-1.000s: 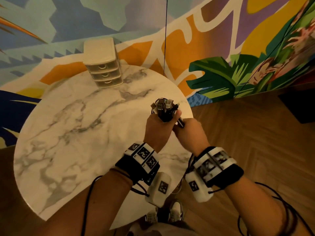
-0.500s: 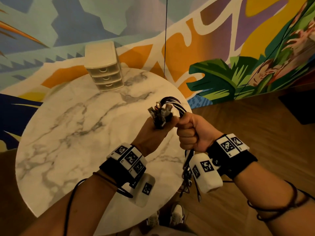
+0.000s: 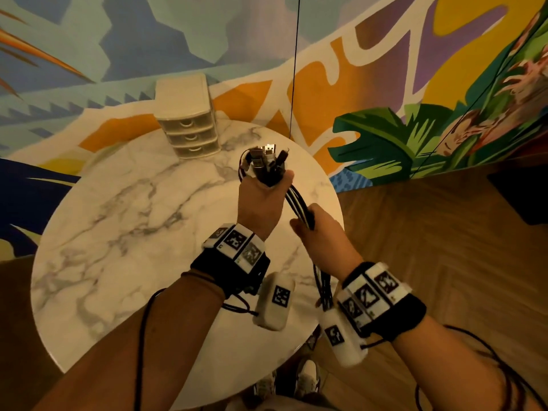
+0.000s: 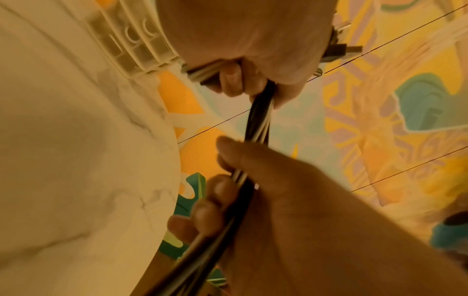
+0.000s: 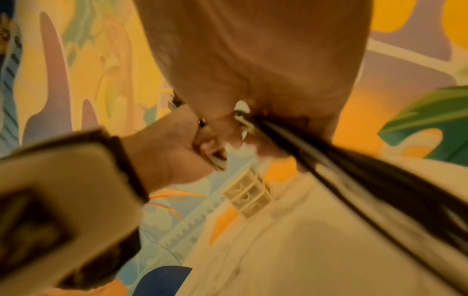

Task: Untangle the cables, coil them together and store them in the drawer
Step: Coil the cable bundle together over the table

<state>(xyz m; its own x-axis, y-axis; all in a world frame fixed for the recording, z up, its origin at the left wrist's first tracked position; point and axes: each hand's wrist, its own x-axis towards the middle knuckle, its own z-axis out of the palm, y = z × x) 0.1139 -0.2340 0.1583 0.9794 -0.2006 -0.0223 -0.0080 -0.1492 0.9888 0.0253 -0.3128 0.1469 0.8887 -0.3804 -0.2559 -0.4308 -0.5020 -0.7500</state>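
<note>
A bundle of black and white cables (image 3: 298, 204) runs between my two hands above the right edge of the round marble table (image 3: 133, 221). My left hand (image 3: 262, 197) grips the bundle just below its cluster of plugs (image 3: 265, 157), which stick up out of the fist. My right hand (image 3: 315, 229) is closed round the same cables lower down, and the rest hangs past my right wrist toward the floor (image 3: 324, 287). In the left wrist view the cables (image 4: 258, 122) stretch taut between both fists. The small cream three-drawer unit (image 3: 189, 129) stands at the table's far edge, all drawers closed.
A painted mural wall (image 3: 385, 69) rises behind the table. Wooden floor (image 3: 444, 247) lies to the right, with a dark object (image 3: 525, 191) at the far right edge. My shoes (image 3: 305, 381) show below the table's near edge.
My right hand has slid down the bundle from beside the left fist to a lower spot, drawing the cables straight. My left hand has risen slightly with the plugs.
</note>
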